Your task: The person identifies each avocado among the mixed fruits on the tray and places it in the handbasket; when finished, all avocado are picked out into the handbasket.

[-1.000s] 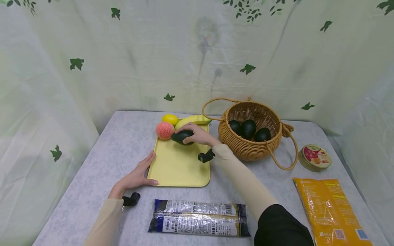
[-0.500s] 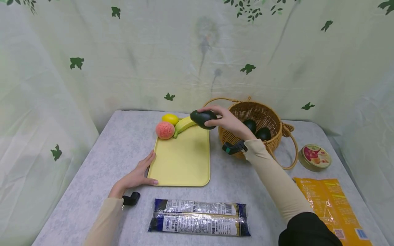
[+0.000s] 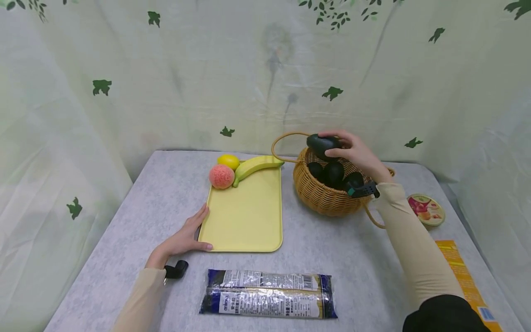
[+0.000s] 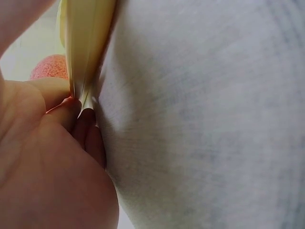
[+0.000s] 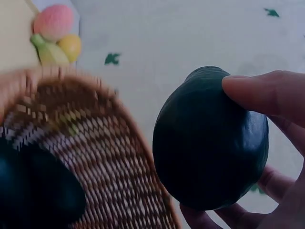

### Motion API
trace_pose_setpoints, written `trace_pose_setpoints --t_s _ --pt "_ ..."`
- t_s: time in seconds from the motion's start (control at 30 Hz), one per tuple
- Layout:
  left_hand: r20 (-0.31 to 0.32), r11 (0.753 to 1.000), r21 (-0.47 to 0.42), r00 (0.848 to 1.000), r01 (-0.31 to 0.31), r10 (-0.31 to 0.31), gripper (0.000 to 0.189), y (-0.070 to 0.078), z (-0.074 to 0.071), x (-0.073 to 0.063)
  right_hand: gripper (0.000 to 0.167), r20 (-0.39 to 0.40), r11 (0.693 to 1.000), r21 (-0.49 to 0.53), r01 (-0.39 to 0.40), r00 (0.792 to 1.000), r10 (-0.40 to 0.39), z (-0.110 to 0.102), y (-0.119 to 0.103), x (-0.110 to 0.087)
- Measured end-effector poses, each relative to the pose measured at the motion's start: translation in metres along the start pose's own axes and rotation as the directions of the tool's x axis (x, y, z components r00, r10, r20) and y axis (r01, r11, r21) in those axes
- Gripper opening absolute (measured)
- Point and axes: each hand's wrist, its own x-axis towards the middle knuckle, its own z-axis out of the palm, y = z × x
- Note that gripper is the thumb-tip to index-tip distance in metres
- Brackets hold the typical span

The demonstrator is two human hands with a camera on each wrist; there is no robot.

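In the head view, my right hand (image 3: pixel 351 150) grips a dark green avocado (image 3: pixel 321 146) over the back of a wicker basket (image 3: pixel 327 203). Thumb and fingers are around the avocado's sides in the right wrist view. Several more dark avocados (image 3: pixel 333 173) lie inside the basket. My left hand (image 3: pixel 186 237) holds the near-left corner of a pale yellow tray (image 3: pixel 244 221), thumb at the near edge and fingers along the left side. The left wrist view shows bent fingers (image 4: pixel 64 113) against the tray's rim.
A pink peach (image 3: pixel 221 176), a lemon (image 3: pixel 228 161) and a banana (image 3: pixel 257 167) lie at the tray's far end. A blue-and-clear packet (image 3: pixel 268 295) lies in front. A round tin (image 3: pixel 426 210) and an orange bag (image 3: pixel 464 276) are partly behind the right arm.
My right hand has lifted the avocado from the tray's far end and carried it right, over the basket. The left hand and tray have stayed in place.
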Motion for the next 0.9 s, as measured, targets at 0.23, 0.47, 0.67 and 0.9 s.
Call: trace_pose_setpoints --t_s 0.23,0.47,0.67,0.9 --pt "0.002 1.0 -0.001 1.0 0.003 -0.003 0.115 0.0 0.0 -0.002 0.047 -0.051 0.998 -0.05 -0.023 0.998 0.02 -0.024 0.015 -0.006" --pt "0.003 1.0 -0.014 1.0 0.003 -0.003 0.114 0.0 -0.001 -0.003 0.048 -0.034 0.983 -0.174 -0.063 0.998 0.058 -0.032 0.025 -0.008" --pt "-0.002 1.0 -0.021 1.0 -0.005 0.005 0.114 0.001 0.0 -0.004 0.047 0.036 0.955 -0.272 -0.117 0.991 0.132 -0.031 0.025 -0.01" --pt "-0.001 1.0 -0.011 1.0 -0.01 0.01 0.114 0.002 0.0 -0.003 0.044 0.091 0.943 -0.306 -0.127 0.983 0.162 -0.028 0.032 -0.009"
